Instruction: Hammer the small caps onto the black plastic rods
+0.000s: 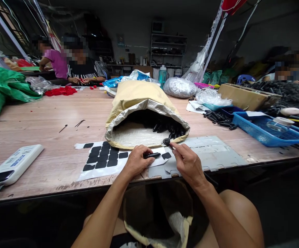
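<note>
My left hand (138,159) is closed around a black pen-shaped piece (151,155), its tip pointing right, over the table's front edge. My right hand (188,161) pinches a small piece with a round black disc head (166,142), held just before the mouth of a tan sack (144,91). Several black pieces (175,131) lie inside the sack's silvery lining. Beside my left hand is a white sheet of black square stickers (102,158). One loose black square (166,155) sits on a backing scrap between my hands.
A white power bank (15,165) with a cable lies at left. Blue baskets (268,132) and a black pile stand at right. A grey board (213,151) lies under my right hand. A second sack (188,220) is open at my lap. Co-workers sit across the table.
</note>
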The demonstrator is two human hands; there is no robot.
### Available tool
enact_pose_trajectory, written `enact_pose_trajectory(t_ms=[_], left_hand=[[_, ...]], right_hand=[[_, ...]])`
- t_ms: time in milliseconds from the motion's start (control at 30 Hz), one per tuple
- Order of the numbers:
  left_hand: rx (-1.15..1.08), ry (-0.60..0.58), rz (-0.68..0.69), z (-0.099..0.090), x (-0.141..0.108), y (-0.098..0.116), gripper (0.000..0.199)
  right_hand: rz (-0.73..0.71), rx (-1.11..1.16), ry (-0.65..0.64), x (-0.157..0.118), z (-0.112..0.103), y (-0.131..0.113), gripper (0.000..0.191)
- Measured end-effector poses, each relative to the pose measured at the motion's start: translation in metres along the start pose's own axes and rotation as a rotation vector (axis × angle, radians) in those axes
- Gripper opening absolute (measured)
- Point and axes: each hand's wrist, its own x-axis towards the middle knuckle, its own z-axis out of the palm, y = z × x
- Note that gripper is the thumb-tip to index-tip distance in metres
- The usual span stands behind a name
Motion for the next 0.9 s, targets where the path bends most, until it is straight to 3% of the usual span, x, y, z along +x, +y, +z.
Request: enact_pose_trajectory(t_ms=[133,333,467,633,800,900], left_hand=[[-0.016,0.005,-0.003,0.000,0.000,-0.002,0.013],[-0.019,-0.011,0.007,0.000,0.000,-0.002,0.010],[-0.002,-0.010,0.007,0.001,0.001,-0.002,0.006],[-0.016,-0.001,-0.001,0.002,0.001,-0.004,0.014],[0.000,0.009,-0.007,0.002,0.001,-0.003,0.013],[0.006,0.009,-0.013,0.002,0.001,-0.001,0.013]], right_hand=[[-0.008,0.150,-0.068,-0.005,-0.006,-0.022,0.034],[-0.068,0.094,-0.061,-0.012,0.001,-0.038,0.037],[-0.056,0.003,-0.139,-0.016,0.007,-0.036,0.038],[-0.018,0.034,-0.022,-0.013,0.000,-0.032,0.037],[-0.014,-0.029,-0.110,-0.015,-0.001,-0.025,0.037],[0.008,-0.070,-0.068,-0.011,-0.002,-0.018,0.036]])
